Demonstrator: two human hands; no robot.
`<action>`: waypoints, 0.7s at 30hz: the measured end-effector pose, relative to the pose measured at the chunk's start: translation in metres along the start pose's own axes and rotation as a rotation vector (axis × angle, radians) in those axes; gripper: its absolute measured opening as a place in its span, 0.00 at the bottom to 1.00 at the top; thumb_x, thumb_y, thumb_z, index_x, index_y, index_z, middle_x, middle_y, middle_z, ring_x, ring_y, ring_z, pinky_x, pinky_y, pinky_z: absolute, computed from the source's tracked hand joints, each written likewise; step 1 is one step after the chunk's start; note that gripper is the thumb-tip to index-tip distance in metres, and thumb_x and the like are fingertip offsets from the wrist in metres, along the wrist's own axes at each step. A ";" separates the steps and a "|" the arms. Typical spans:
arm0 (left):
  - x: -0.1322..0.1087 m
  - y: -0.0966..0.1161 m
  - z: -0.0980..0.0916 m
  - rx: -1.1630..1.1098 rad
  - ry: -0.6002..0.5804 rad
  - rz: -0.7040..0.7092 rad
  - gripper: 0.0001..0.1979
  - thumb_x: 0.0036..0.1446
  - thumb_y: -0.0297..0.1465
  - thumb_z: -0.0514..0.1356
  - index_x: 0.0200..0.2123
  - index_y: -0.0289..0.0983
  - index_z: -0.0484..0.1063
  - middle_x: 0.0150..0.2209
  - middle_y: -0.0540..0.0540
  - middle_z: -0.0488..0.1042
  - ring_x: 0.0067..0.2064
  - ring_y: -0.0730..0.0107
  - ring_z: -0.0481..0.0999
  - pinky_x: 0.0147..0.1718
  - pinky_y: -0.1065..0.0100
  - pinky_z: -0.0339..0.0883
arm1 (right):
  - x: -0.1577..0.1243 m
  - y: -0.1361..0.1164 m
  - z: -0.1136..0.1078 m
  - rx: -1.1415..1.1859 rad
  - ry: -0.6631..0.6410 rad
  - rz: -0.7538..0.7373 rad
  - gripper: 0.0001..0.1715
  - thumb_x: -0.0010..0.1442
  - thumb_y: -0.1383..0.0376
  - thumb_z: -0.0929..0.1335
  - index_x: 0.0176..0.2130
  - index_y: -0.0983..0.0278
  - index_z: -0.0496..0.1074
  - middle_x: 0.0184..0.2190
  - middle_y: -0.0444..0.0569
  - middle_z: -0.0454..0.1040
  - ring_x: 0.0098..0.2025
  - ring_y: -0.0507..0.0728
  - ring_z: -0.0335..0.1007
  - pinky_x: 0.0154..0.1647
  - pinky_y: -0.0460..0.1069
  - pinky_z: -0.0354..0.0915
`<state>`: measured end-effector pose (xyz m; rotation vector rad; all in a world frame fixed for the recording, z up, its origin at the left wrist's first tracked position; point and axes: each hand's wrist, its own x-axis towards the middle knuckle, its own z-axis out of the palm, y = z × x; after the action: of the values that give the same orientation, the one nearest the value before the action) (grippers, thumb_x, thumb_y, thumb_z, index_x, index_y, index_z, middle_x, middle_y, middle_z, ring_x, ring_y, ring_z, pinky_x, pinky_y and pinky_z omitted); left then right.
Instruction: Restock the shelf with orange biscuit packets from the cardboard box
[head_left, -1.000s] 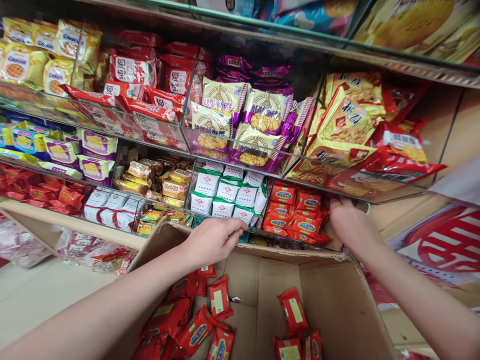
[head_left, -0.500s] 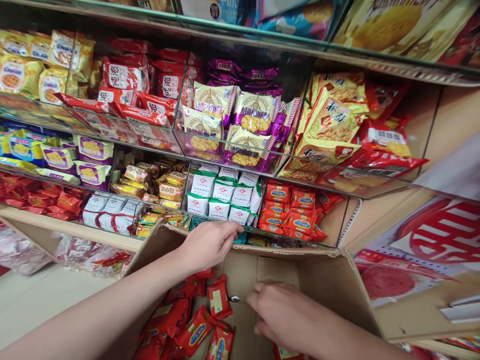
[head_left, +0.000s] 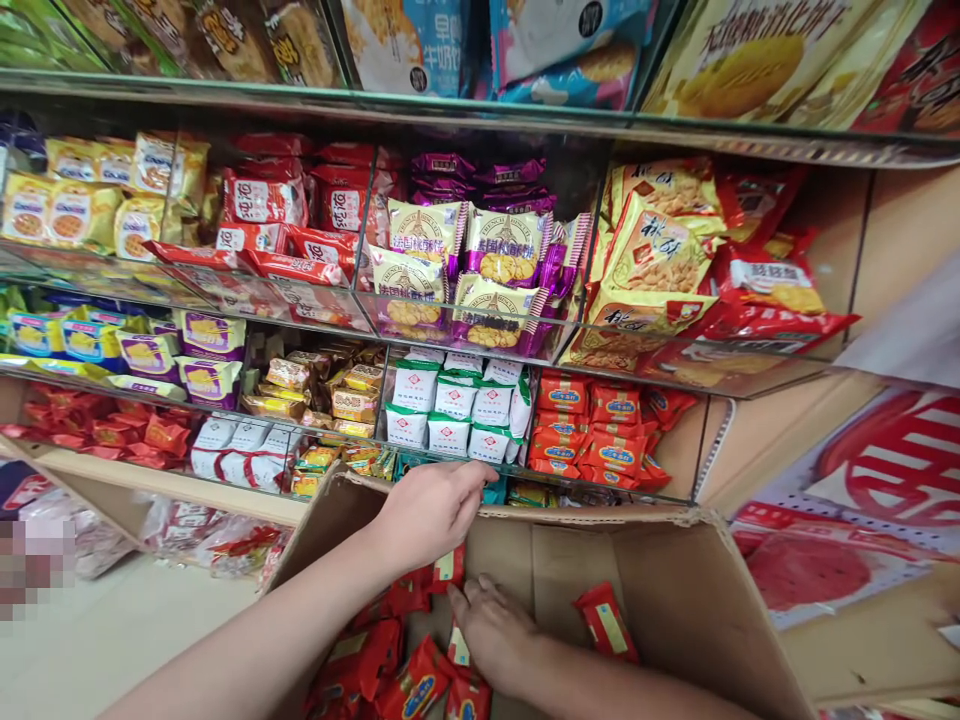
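A large cardboard box (head_left: pixel 675 560) stands before me below the shelves, with red snack packets (head_left: pixel 416 680) heaped on its left side. My left hand (head_left: pixel 435 510) is closed at the box's far rim, fingers curled over the edge; what lies under them is partly hidden. Inside the box, my right hand (head_left: pixel 495 630) reaches left with its fingers stretched apart. Its fingertips are at a red packet (head_left: pixel 459 648) that they partly cover. A single red packet (head_left: pixel 606 622) lies by itself to the right of this hand.
Glass-fronted shelf bins rise behind the box, holding red packets (head_left: pixel 616 455), white-and-green packets (head_left: pixel 453 396) and purple-and-cream biscuit packets (head_left: pixel 501 245). A glass shelf (head_left: pixel 465 108) juts out above. Bagged goods (head_left: pixel 240 540) sit low on the left.
My right hand has moved left across the box to the red packets, and its fingers have spread. A lone packet now shows on the right. My left hand stays at the rim.
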<state>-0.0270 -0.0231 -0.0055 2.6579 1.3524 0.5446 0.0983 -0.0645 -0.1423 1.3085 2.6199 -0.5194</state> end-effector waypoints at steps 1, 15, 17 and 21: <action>0.000 0.000 0.000 0.001 -0.001 -0.001 0.15 0.57 0.27 0.45 0.44 0.40 0.66 0.34 0.48 0.76 0.36 0.68 0.75 0.33 0.70 0.65 | -0.001 0.000 -0.001 -0.006 -0.002 0.037 0.30 0.46 0.74 0.65 0.51 0.75 0.64 0.44 0.62 0.68 0.48 0.65 0.63 0.48 0.56 0.62; -0.003 0.000 -0.003 -0.137 0.016 -0.035 0.14 0.57 0.28 0.46 0.43 0.40 0.67 0.34 0.48 0.76 0.36 0.67 0.74 0.34 0.68 0.64 | -0.014 -0.016 -0.028 -0.078 0.038 0.194 0.15 0.31 0.61 0.73 0.25 0.59 0.73 0.24 0.44 0.76 0.27 0.58 0.72 0.26 0.48 0.67; 0.000 -0.002 -0.007 -0.300 0.021 -0.079 0.13 0.58 0.33 0.47 0.42 0.39 0.68 0.34 0.47 0.75 0.36 0.67 0.74 0.35 0.68 0.65 | -0.031 -0.019 -0.061 -0.030 0.100 0.113 0.16 0.33 0.60 0.73 0.28 0.61 0.74 0.24 0.46 0.75 0.28 0.58 0.72 0.26 0.47 0.65; 0.009 -0.005 -0.021 -0.881 -0.081 -0.128 0.20 0.58 0.42 0.46 0.40 0.34 0.68 0.36 0.43 0.75 0.36 0.68 0.74 0.37 0.66 0.66 | -0.069 -0.014 -0.136 0.313 0.456 0.008 0.15 0.44 0.57 0.70 0.33 0.60 0.72 0.29 0.45 0.74 0.31 0.55 0.69 0.30 0.47 0.62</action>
<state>-0.0340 -0.0144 0.0145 1.8421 0.9318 0.7753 0.1291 -0.0720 0.0070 1.7059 2.9821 -0.7297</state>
